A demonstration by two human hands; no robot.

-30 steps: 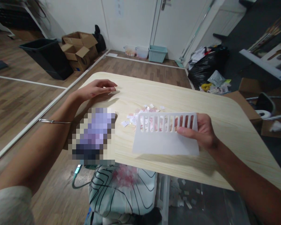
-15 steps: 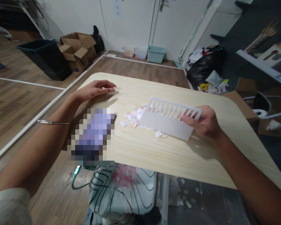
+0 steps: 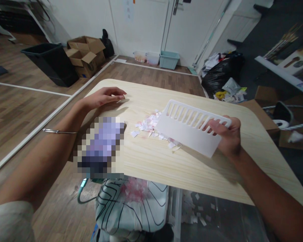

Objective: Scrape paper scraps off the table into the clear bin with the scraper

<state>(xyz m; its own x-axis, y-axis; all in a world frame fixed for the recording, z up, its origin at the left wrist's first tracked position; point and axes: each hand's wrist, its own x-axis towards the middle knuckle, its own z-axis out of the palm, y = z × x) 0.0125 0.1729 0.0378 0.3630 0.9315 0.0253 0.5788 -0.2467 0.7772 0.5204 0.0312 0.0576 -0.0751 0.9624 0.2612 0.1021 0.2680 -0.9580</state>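
My right hand (image 3: pixel 228 137) grips one end of a white plastic panel (image 3: pixel 188 134) with a row of slots along its upper edge. The thumb lies over the slots. Tilted above the table (image 3: pixel 146 158), the panel partly covers a pile of small white and pinkish paper scraps (image 3: pixel 148 123) at its left end. Some scraps show along its lower edge. My left hand (image 3: pixel 107 96) rests on the table's far left part, fingers stretched out, holding nothing. Between my left forearm and the scraps lies a pixelated, phone-like object (image 3: pixel 103 141).
Below the table's near edge are a striped cloth item (image 3: pixel 131 215) with pink bits on it and a clear plastic bin (image 3: pixel 217 218) holding scraps. Beyond stand a black bin (image 3: pixel 52 65), cardboard boxes (image 3: pixel 87 57), a teal tub (image 3: pixel 169 60) and a black bag (image 3: pixel 223 70).
My right hand has moved the panel to the right and tilted it more, uncovering more scraps on its left and lower side. My left hand stays where it was.
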